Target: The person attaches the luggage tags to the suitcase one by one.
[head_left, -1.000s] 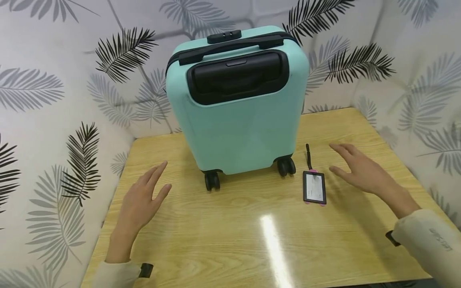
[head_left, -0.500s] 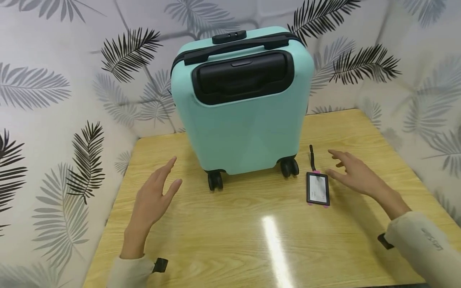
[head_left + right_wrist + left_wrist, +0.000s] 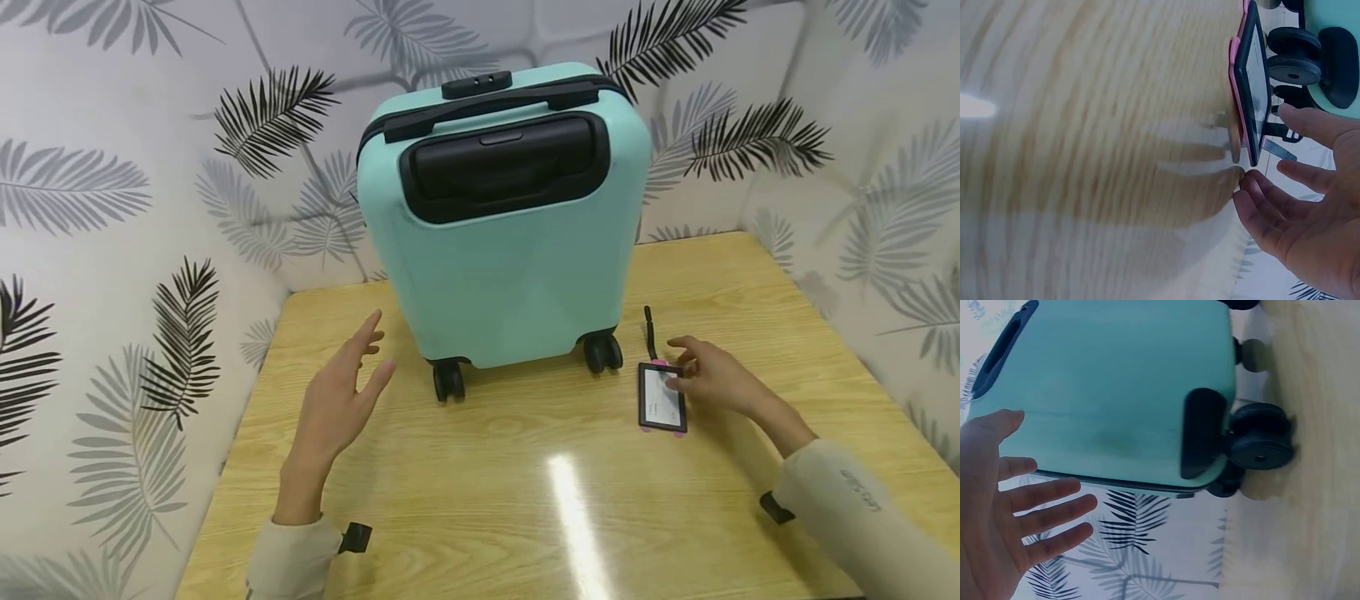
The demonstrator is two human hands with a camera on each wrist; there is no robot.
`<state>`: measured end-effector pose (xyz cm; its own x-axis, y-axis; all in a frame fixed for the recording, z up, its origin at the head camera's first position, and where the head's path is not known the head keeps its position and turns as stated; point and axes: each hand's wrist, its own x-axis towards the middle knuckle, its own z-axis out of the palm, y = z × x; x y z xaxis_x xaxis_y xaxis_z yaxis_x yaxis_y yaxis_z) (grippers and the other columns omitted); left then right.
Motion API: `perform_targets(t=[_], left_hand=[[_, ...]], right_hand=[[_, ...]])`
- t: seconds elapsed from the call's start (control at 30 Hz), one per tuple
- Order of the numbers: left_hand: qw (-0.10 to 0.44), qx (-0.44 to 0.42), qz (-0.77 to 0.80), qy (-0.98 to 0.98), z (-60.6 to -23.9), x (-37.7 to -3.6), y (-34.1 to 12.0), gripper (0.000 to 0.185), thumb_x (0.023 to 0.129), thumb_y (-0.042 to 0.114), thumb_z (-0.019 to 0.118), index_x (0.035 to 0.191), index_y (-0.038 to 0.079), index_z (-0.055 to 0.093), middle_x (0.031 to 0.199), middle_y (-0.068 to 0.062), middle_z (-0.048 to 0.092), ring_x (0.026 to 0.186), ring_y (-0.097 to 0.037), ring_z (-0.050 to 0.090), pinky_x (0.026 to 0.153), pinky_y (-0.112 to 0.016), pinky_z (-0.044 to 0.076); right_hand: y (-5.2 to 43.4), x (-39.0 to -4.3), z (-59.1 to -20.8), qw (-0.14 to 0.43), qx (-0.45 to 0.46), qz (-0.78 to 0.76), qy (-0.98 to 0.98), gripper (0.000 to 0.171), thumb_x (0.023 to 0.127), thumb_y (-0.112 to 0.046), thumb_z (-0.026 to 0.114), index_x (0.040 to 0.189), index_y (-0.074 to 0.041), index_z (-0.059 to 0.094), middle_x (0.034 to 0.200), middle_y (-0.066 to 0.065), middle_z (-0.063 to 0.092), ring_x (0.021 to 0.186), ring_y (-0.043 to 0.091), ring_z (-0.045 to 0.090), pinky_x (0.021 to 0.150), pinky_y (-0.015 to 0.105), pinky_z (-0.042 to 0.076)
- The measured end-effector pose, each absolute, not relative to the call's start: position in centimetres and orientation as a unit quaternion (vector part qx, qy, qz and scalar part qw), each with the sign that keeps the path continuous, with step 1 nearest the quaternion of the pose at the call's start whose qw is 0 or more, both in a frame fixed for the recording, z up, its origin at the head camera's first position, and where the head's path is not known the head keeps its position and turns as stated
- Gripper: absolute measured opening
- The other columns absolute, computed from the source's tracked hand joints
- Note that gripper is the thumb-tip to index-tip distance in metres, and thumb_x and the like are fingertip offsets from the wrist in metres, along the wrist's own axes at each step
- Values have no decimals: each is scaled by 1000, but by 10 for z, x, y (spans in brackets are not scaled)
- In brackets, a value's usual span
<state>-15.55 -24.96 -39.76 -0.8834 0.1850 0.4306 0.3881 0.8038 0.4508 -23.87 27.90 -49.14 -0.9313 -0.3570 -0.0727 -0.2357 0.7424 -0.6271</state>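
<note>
A person's two arms in pale sleeves reach over a light wooden bench (image 3: 480, 517) set in a corner of walls papered with a feather-leaf pattern (image 3: 112, 208). A bright streak of reflected light lies on the bench near its front edge.

The right hand (image 3: 716, 379) is low over the bench towards the right edge. Its fingers are loosely spread and slightly bent, their tips at the right side of a luggage tag (image 3: 661, 397). In the right wrist view the fingertips (image 3: 1244, 178) sit at the bench surface just beside the edge of the tag, thumb above it, but they have not closed round it; whether they actually touch the tag cannot be told.

The luggage tag is a black-framed card holder with pink showing at its corners. It lies flat on the bench, a little right of centre. Its thin black strap (image 3: 649, 329) runs away from the viewer towards the back edge, passing close to the suitcase's right front wheel (image 3: 602, 352).

The left hand (image 3: 341, 396) hovers above the left part of the bench, open with fingers straight and slightly fanned. It holds nothing and stops short of the suitcase's left side.

A mint-green hard-shell suitcase (image 3: 517, 275) stands upright on black wheels at the middle of the bench, towards the back edge. It has a black recessed handle housing (image 3: 506, 167), a black carry handle and a combination lock on top.

As a judgement, the work looks barely begun: the tag is not yet picked up, its strap lies loose, and nothing is fastened to the suitcase's handle.
</note>
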Motion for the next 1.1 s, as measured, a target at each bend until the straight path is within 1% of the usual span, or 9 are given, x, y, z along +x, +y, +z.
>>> perform_targets(t=[0.1,0.23,0.33,0.4,0.57,0.67,0.83,0.97,1.1], left_hand=[[208,-166,-286,-921,-387,-163,-244,63,108,36,58,165,31,30,146,-8,60,123,-30,64,95,-52,53],[223,-175,-297,-912,-376,-169,-237,62,108,35,58,164,30,32,145,-8,61,123,-30,64,99,-50,52],[222,-179,-300,-910,-372,-169,-231,61,108,34,58,164,26,34,144,-10,62,123,-30,64,99,-50,52],[222,-182,-304,-908,-369,-169,-228,61,108,34,58,164,25,34,144,-11,62,123,-31,64,98,-50,52],[235,-195,-317,-898,-365,-172,-223,61,108,33,59,163,26,35,143,-11,63,121,-30,65,95,-50,53],[246,-204,-322,-891,-362,-173,-221,60,108,32,59,162,25,37,142,-11,63,120,-29,66,94,-50,53],[241,-213,-324,-890,-363,-171,-216,57,107,28,60,160,24,42,140,-9,65,118,-27,67,94,-49,54],[228,-216,-325,-892,-369,-170,-212,54,107,28,60,159,23,44,140,-8,65,118,-27,67,94,-48,54],[227,-222,-333,-888,-374,-171,-208,53,107,26,61,158,21,46,138,-8,66,117,-27,68,93,-48,54]], right_hand=[[279,-240,-497,83,-165,-325,928,66,94,-12,76,145,13,43,119,35,64,102,43,67,88,58,53],[277,-242,-505,74,-173,-336,923,57,93,-8,75,139,13,49,114,32,66,103,44,67,88,58,53],[275,-242,-509,60,-179,-339,922,50,94,-7,75,136,12,54,112,30,66,103,46,65,88,59,52],[274,-242,-511,46,-179,-338,923,46,94,-6,74,133,11,57,110,29,66,102,45,63,87,59,50],[274,-237,-517,18,-174,-332,927,35,94,-4,74,126,7,65,107,26,66,99,39,60,84,52,46],[275,-234,-520,5,-173,-338,925,27,94,0,73,120,6,67,104,23,67,95,34,60,82,47,46],[275,-231,-521,-2,-163,-370,914,16,98,3,66,114,5,65,99,18,67,86,26,55,75,35,44],[274,-227,-517,0,-150,-398,905,12,104,-1,59,116,1,59,104,18,65,85,24,55,73,29,45],[270,-225,-511,-8,-145,-419,896,11,107,-5,55,118,-2,55,107,19,65,85,25,57,71,27,46]])
